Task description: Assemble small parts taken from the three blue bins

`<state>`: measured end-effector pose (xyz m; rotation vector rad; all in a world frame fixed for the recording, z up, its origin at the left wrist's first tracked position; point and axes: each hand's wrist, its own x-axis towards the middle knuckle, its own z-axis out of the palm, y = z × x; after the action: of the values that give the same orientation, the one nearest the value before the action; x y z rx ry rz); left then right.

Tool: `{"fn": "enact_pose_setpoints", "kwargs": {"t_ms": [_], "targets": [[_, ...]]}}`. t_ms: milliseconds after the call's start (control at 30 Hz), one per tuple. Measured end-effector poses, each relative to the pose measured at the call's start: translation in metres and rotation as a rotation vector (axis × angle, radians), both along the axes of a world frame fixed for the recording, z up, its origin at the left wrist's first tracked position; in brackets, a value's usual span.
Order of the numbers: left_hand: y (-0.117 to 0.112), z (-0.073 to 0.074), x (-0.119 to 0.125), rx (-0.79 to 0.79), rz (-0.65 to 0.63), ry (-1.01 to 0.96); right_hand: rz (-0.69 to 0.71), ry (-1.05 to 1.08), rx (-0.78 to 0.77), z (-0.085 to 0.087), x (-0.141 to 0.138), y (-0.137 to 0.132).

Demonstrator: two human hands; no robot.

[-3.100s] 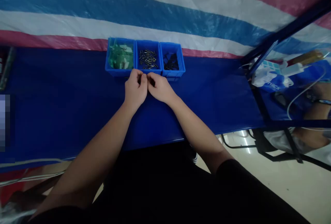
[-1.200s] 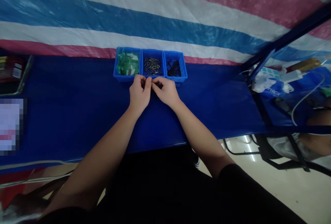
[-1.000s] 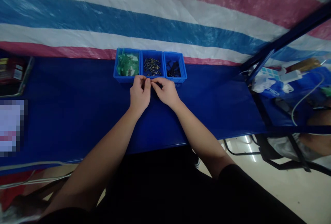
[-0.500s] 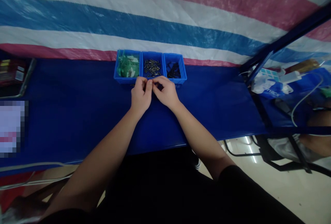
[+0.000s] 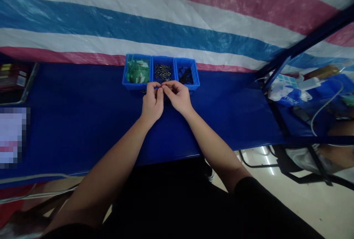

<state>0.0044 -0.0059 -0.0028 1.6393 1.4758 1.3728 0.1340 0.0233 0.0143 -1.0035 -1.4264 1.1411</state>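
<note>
My left hand (image 5: 152, 101) and my right hand (image 5: 178, 97) meet fingertip to fingertip on the blue table (image 5: 69, 121), just in front of three small blue bins. Both hands are pinched closed around something tiny that I cannot make out. The left bin (image 5: 137, 71) holds green and white pieces. The middle bin (image 5: 163, 71) holds several small metal pins. The right bin (image 5: 186, 73) holds dark parts.
A striped plastic sheet (image 5: 166, 18) hangs behind the bins. A tray with boxes (image 5: 13, 82) lies at the far left. To the right stand a blue frame (image 5: 279, 66), a cluttered shelf with a white cable (image 5: 323, 106), and another person's arm (image 5: 336, 154).
The view has shifted slightly, so bins and hands sit a bit to the right and lower than three seconds ago. My fingers keep working together at the same spot before the middle bin.
</note>
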Motion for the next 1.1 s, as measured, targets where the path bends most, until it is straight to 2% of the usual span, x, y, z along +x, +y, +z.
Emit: {"fn": "enact_pose_setpoints", "kwargs": {"t_ms": [133, 333, 700, 967, 1100], "targets": [[0.001, 0.001, 0.000, -0.012, 0.009, 0.022, 0.003, 0.087, -0.084, -0.001, 0.000, 0.004], [0.000, 0.003, 0.000, -0.004, 0.032, 0.021, 0.009, 0.037, -0.060, -0.001, 0.000, 0.003], [0.000, 0.006, -0.001, -0.041, 0.103, 0.089, 0.030, -0.040, 0.049, -0.006, 0.000, 0.004], [-0.001, 0.010, -0.001, -0.047, 0.131, 0.124, 0.068, -0.250, 0.261, -0.001, 0.006, 0.001], [-0.001, 0.010, -0.001, -0.052, 0.155, 0.127, 0.076, -0.280, 0.262, 0.001, 0.008, 0.000]]}}
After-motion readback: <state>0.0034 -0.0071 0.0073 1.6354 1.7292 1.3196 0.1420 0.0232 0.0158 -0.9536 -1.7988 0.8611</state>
